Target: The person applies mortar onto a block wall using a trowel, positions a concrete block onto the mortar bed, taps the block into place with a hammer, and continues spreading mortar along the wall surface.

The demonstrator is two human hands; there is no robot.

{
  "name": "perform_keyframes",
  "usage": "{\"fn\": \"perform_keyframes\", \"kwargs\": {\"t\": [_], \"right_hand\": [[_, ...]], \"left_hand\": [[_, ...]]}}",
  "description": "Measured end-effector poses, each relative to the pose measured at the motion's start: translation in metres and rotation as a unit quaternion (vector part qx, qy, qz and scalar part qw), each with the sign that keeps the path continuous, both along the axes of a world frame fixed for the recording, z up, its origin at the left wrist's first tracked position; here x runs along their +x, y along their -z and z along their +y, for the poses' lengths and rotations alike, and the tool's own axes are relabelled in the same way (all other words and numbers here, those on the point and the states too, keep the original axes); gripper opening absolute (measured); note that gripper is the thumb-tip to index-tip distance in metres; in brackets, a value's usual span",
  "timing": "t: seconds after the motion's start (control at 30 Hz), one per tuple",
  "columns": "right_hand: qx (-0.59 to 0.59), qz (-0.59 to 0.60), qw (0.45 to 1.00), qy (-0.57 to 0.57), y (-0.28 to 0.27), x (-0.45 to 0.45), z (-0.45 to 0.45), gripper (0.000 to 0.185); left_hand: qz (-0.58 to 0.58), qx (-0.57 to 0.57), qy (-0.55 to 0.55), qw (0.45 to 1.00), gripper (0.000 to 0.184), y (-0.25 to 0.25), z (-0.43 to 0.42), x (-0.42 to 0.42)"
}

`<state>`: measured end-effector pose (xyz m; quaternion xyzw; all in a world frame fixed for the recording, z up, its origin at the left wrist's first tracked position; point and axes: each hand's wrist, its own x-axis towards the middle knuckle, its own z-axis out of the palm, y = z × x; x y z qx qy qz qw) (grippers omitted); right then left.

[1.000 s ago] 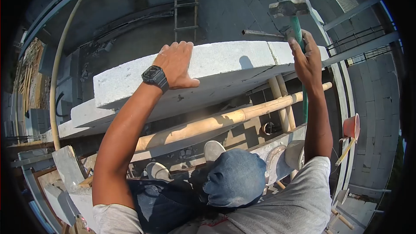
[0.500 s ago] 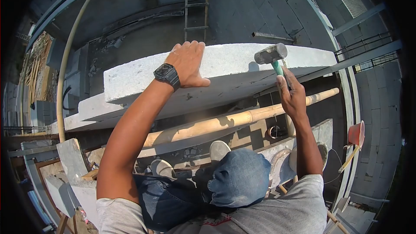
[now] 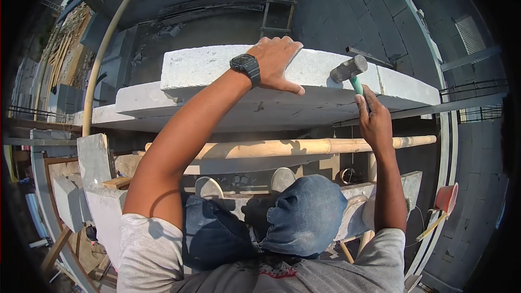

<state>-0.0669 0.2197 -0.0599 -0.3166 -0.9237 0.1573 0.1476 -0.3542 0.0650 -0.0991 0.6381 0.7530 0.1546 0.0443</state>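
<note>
A row of pale lightweight concrete blocks forms the top of a wall in front of me. My left hand, with a black watch on its wrist, lies over a block's top with fingers stretched toward the far edge and thumb out on the near side. A club hammer with a dark metal head and green handle is gripped in my right hand. Its head is at the block's near top edge, close to its shadow, left of a vertical joint; whether it touches cannot be told.
A bamboo pole runs crosswise between my knees and the wall. Another bamboo pole rises at the left. A ladder stands beyond the wall. A red bucket is at the right, and loose blocks sit at the left.
The view has shifted, so the wall appears farther right. The hammer head has moved left along the block and closer to its shadow. My left hand stays on the block.
</note>
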Motion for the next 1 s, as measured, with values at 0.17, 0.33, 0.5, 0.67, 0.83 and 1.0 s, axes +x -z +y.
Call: {"fn": "perform_keyframes", "kwargs": {"t": [0.17,0.33,0.5,0.67,0.83,1.0], "right_hand": [[0.019,0.012,1.0,-0.018,0.003,-0.001,0.006,0.044],[-0.073,0.112,0.99,-0.052,-0.017,-0.027,-0.018,0.041],[-0.059,0.158,0.98,-0.107,-0.011,-0.06,-0.052,0.04],[-0.054,0.0,0.993,-0.103,-0.006,-0.075,-0.061,0.04],[-0.003,0.159,0.975,-0.155,0.005,-0.079,-0.058,0.037],[0.013,0.019,0.992,-0.121,0.004,-0.083,-0.059,0.038]], "left_hand": [[-0.005,-0.04,-0.077,0.996,0.112,0.002,-0.034,-0.021],[0.044,-0.04,-0.159,0.985,0.095,0.012,-0.073,-0.044],[0.013,-0.035,-0.155,0.987,0.075,0.009,-0.075,-0.047],[0.029,-0.014,-0.167,0.986,0.065,0.008,-0.075,-0.043],[0.017,-0.021,-0.17,0.985,0.064,0.007,-0.075,-0.042],[0.011,-0.036,-0.167,0.985,0.065,0.003,-0.074,-0.042]]}}
